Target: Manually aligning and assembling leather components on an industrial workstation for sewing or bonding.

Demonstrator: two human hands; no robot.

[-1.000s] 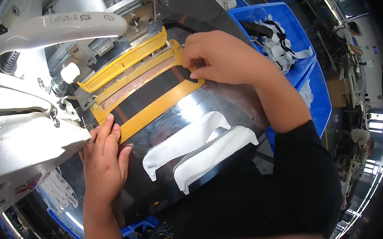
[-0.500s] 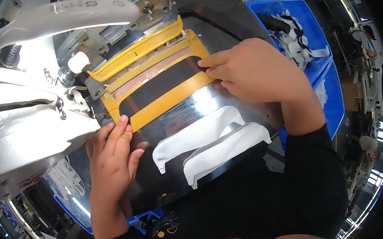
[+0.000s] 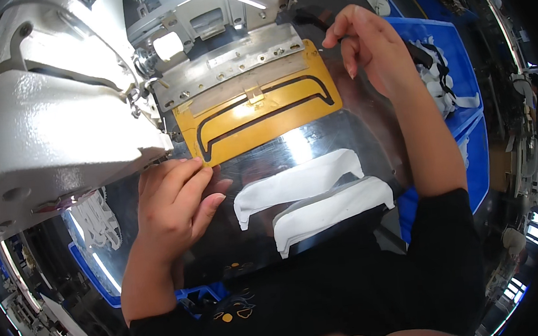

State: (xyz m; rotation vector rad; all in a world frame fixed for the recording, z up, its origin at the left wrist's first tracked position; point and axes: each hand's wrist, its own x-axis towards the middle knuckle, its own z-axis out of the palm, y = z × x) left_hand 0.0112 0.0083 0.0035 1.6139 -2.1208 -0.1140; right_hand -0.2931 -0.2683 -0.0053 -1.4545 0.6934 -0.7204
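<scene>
A yellow template plate (image 3: 258, 121) with a curved dark slot lies flat on the shiny metal machine bed (image 3: 318, 144), under a silver clamp bar (image 3: 234, 65). My left hand (image 3: 173, 202) rests on the bed, its fingertips touching the template's near left corner. My right hand (image 3: 367, 44) hovers at the template's far right corner with the fingers loosely curled and nothing in them. Two white curved fabric pieces (image 3: 296, 185) (image 3: 333, 210) lie side by side on the bed close to me.
A large white sewing machine head (image 3: 41, 124) fills the left side. Blue bins (image 3: 446, 69) at the right hold black and white fabric pieces. More white pieces (image 3: 98, 221) lie low at the left beside the bed.
The hinged yellow frame has closed flat under the clamp bar. My right hand has left the frame and moved up to its far right corner. My left hand has slid to the near left corner.
</scene>
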